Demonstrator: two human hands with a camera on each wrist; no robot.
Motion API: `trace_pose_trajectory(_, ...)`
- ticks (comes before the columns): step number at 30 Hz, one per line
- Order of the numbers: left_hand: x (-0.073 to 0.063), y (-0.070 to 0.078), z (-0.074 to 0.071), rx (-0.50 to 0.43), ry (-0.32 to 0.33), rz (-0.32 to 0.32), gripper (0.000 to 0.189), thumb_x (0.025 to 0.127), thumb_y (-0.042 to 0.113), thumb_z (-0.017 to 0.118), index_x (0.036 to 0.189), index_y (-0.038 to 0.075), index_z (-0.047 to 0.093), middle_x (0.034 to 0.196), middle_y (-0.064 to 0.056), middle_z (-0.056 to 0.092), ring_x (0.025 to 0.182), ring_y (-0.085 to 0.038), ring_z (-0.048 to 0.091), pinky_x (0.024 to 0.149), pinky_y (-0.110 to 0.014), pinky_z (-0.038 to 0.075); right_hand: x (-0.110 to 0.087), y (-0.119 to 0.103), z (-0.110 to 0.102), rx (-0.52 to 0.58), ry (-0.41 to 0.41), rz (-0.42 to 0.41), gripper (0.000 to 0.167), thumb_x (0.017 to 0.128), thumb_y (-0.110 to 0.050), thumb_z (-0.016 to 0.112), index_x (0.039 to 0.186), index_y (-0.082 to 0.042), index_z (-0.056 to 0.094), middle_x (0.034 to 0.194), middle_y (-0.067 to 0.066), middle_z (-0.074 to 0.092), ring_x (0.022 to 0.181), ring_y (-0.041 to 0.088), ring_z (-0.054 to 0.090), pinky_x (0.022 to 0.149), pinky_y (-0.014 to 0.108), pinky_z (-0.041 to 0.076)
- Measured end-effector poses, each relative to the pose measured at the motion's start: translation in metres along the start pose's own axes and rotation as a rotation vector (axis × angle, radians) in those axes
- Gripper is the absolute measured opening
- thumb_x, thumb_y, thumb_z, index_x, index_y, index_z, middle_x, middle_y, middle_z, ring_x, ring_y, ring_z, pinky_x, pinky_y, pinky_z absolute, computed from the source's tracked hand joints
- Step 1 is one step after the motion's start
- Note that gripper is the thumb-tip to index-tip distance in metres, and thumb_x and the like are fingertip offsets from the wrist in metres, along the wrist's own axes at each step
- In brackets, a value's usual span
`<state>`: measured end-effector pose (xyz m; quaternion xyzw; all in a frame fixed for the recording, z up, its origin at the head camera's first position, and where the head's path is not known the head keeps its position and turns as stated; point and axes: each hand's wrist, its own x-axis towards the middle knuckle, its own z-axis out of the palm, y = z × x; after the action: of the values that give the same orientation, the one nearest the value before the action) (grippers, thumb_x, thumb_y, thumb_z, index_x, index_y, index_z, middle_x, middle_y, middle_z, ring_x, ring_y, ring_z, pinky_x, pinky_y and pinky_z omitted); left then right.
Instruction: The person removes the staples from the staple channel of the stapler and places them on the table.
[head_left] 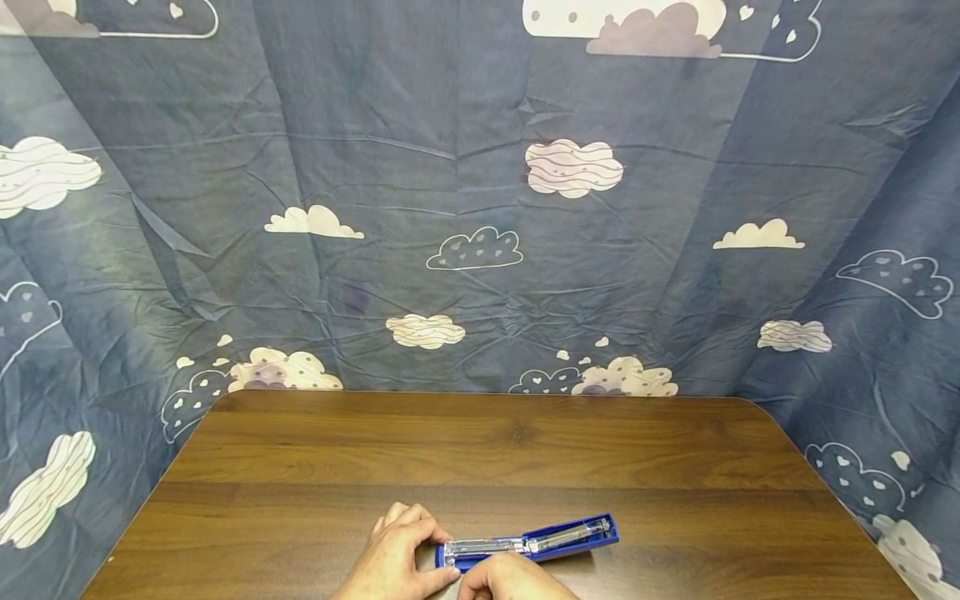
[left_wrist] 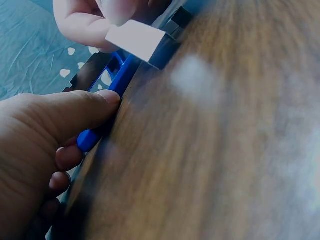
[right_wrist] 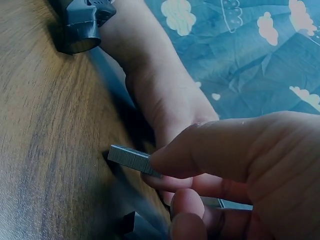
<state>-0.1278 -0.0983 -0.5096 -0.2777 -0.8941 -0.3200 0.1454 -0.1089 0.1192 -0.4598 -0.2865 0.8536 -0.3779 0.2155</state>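
Observation:
A blue stapler (head_left: pixel 573 537) lies opened out on the table, its clear and metal inner parts showing. My left hand (head_left: pixel 397 554) holds its left end; in the left wrist view the thumb (left_wrist: pixel 95 107) presses the blue side and the other fingers curl beneath. Close in front of the stapler, my right hand (head_left: pixel 517 577) pinches a short strip of staples (right_wrist: pixel 129 157) between thumb and fingers. That strip juts out past the fingertips in both wrist views, over the tabletop. In the head view the right hand hides it.
The brown wooden table (head_left: pixel 480 450) has rounded far corners. Behind and around it hangs a dark blue curtain (head_left: pixel 405 183) printed with clouds. A dark wrist-worn device (right_wrist: pixel 82 25) sits on my left wrist in the right wrist view.

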Motion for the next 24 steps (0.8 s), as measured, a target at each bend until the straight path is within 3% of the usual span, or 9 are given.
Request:
trace_pose_trajectory(8,0.0001,-0.0009,0.0001,0.006,-0.01,0.003,0.028,0.075,0.047,0.086,0.094,0.033,0.071,0.093,0.023,0.058,0.093,-0.002,0.047,0.081,-0.033,0.039,0.0004,0.0051,-0.0004,-0.234,0.037,0.052,0.007,0.074,-0.01,0.076,0.078,-0.016,0.077,0.058,-0.014,0.056,0.056,-0.008,0.041,0.057,0.015,0.039)
trace_pose_trajectory(18,-0.0008,-0.0015,0.0002,0.0,-0.009,0.0,0.029,0.074,0.044,0.086,0.095,0.033,0.07,0.092,0.024,0.058,0.091,0.0,0.045,0.079,-0.031,0.039,0.0017,0.0029,0.0003,-0.277,0.052,0.067,0.008,0.073,-0.01,0.077,0.075,-0.018,0.076,0.057,-0.018,0.051,0.055,-0.008,0.04,0.054,0.015,0.038)
trace_pose_trajectory(22,-0.0013,-0.0016,-0.0004,-0.016,-0.022,-0.016,0.029,0.075,0.045,0.086,0.096,0.033,0.07,0.092,0.025,0.057,0.092,0.0,0.045,0.079,-0.031,0.039,0.0005,0.0015,-0.0039,-0.225,0.059,0.047,0.008,0.075,-0.009,0.077,0.075,-0.016,0.075,0.057,-0.018,0.05,0.053,-0.008,0.04,0.052,0.014,0.039)
trace_pose_trajectory(24,-0.0016,-0.0019,-0.0005,-0.019,-0.023,-0.017,0.03,0.075,0.046,0.086,0.096,0.033,0.07,0.093,0.024,0.058,0.091,0.0,0.044,0.078,-0.03,0.038,-0.0015,0.0007,-0.0092,-0.197,0.073,0.024,0.009,0.08,-0.013,0.077,0.072,-0.015,0.073,0.056,-0.019,0.049,0.052,-0.008,0.039,0.053,0.014,0.038)
